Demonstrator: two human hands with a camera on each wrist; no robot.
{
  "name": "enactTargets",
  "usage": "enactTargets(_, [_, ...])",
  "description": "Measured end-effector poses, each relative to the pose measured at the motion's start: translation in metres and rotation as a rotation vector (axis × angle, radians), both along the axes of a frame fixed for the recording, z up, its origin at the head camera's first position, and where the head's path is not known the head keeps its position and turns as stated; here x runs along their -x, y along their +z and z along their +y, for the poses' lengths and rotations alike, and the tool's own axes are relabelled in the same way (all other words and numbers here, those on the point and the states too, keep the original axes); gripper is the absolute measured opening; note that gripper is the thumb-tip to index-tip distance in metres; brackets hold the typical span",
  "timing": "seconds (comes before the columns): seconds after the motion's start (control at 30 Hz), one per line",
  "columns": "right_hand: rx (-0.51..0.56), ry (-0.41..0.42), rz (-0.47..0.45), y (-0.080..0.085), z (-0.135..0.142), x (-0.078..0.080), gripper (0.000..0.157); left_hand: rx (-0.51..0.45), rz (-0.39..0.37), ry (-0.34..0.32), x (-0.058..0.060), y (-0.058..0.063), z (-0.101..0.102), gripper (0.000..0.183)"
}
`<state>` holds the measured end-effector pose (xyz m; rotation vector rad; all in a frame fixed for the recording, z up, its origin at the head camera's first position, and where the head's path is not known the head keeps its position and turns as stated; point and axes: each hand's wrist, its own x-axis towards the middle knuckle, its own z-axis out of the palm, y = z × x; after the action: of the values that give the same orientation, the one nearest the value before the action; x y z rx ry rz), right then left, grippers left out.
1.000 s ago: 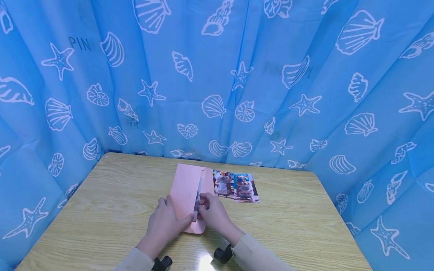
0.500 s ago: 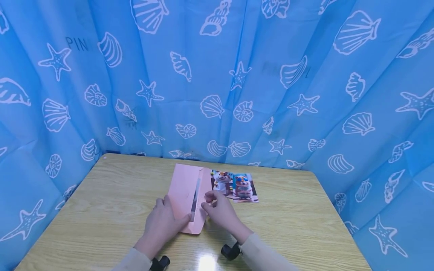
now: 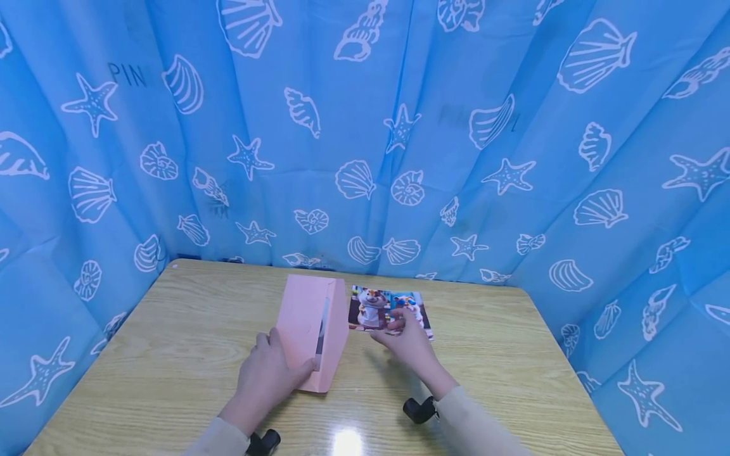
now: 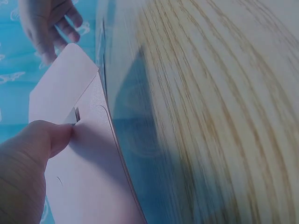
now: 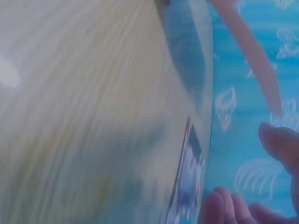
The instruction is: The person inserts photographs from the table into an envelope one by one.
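Observation:
My left hand grips a pink paper envelope by its lower left edge, thumb on the front. The envelope is tilted up off the table with its flap open along the right side. A strip of a dark picture shows in its opening, partly inside. In the left wrist view the thumb presses near that opening. My right hand hovers over two hamster photos, a left one and a right one that it partly covers. Its thumb and fingers are apart, with nothing between them in the right wrist view.
Everything lies on a wood-grain table. Behind and around it hangs a blue curtain with white shell and starfish prints. Black camera mounts sit at the wrists.
My right hand has left the envelope's opening and moved right, over the photos. The left hand has shifted slightly left with the envelope, which now tilts up more.

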<state>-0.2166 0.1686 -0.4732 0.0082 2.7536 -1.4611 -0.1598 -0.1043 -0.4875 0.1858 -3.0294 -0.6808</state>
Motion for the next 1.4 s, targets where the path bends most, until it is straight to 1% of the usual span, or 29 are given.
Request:
enactTargets(0.27, [0.005,-0.089,-0.038,-0.006,0.029,0.016,0.076,-0.001,0.007,-0.001,0.001,-0.002,-0.003,0.121])
enactTargets(0.47, [-0.023,-0.157,-0.069,-0.011,0.045,0.024,0.085,0.004,0.006,0.001,0.001,-0.002,-0.004,0.121])
enactTargets(0.7, [0.002,-0.189,-0.091,-0.012,0.056,0.031,0.097,0.007,0.0,0.002,0.0,-0.003,-0.004,0.122])
enactTargets(0.77, [-0.006,-0.2,-0.103,-0.014,0.059,0.033,0.1,0.006,0.002,0.001,0.0,-0.003,-0.004,0.122])
enactTargets(0.87, [-0.063,-0.225,-0.122,-0.018,0.062,0.036,0.098,0.006,0.005,-0.002,-0.001,-0.003,-0.003,0.12])
enactTargets(1.0, [-0.189,-0.253,-0.143,-0.022,0.064,0.037,0.091,0.013,0.007,-0.009,-0.002,-0.003,-0.003,0.12])
enactTargets(1.1, [-0.263,-0.248,-0.156,-0.022,0.063,0.038,0.09,0.015,0.008,-0.007,-0.002,-0.003,-0.003,0.121])
enactTargets(1.23, [-0.298,-0.24,-0.176,-0.021,0.062,0.039,0.092,0.013,0.001,-0.001,-0.002,-0.003,-0.003,0.121])
enactTargets(1.4, [-0.293,-0.24,-0.196,-0.023,0.064,0.04,0.088,0.013,0.001,-0.007,-0.002,-0.004,-0.003,0.122])
